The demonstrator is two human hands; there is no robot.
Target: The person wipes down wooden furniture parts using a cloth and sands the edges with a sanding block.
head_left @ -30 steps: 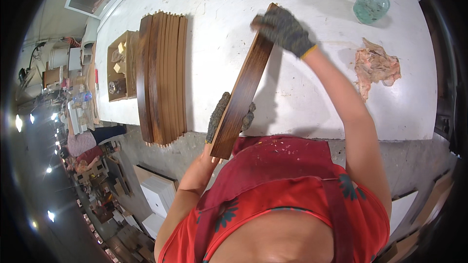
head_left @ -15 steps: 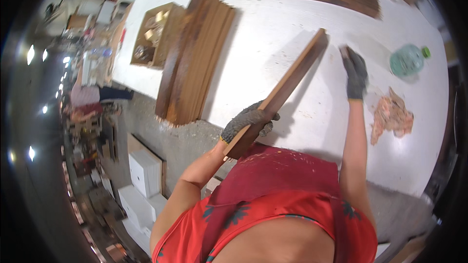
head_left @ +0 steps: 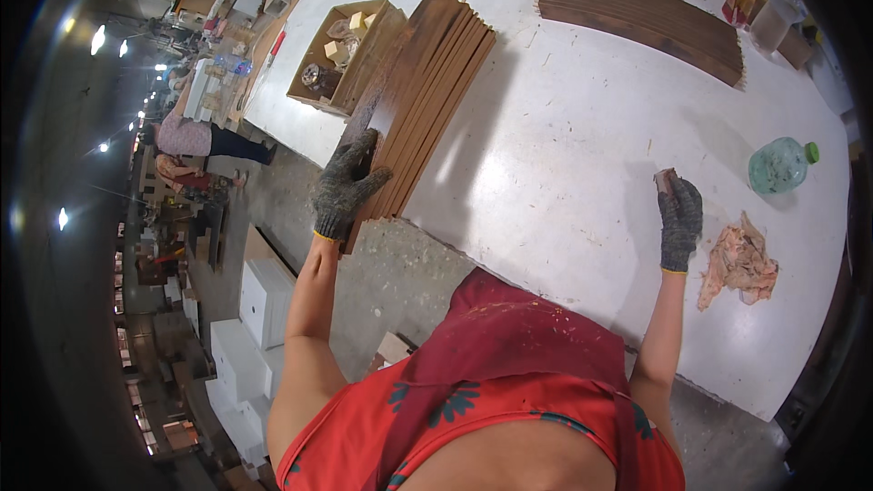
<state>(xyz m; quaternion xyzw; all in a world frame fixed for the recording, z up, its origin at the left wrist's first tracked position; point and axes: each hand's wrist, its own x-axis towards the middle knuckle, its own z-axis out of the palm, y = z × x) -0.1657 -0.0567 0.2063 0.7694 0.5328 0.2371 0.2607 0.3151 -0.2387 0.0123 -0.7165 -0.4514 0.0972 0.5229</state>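
My left hand (head_left: 348,184), in a dark grey knitted glove, rests on the near left part of a stack of long brown wooden strips (head_left: 427,82). Its thumb and fingers are spread over the wood, with no strip lifted. To the right, my gloved right hand (head_left: 680,218) is closed around a small flat brown piece (head_left: 665,182), whose end sticks out past the fingers; its exact kind does not show. Beside that hand, a crumpled pinkish-tan cloth (head_left: 741,264) lies on the white table (head_left: 564,155).
A wooden box (head_left: 386,32) holding small blocks and a jar stands left of the stack. Another row of brown strips (head_left: 641,23) lies at the far side. A green-capped bottle (head_left: 777,166) is at the right. White boxes (head_left: 264,300) stand at lower left; people work beyond.
My left hand has moved left, and the single wooden strip it held over the table now lies on the stack. The right hand has come slightly nearer, still holding the small brown piece.
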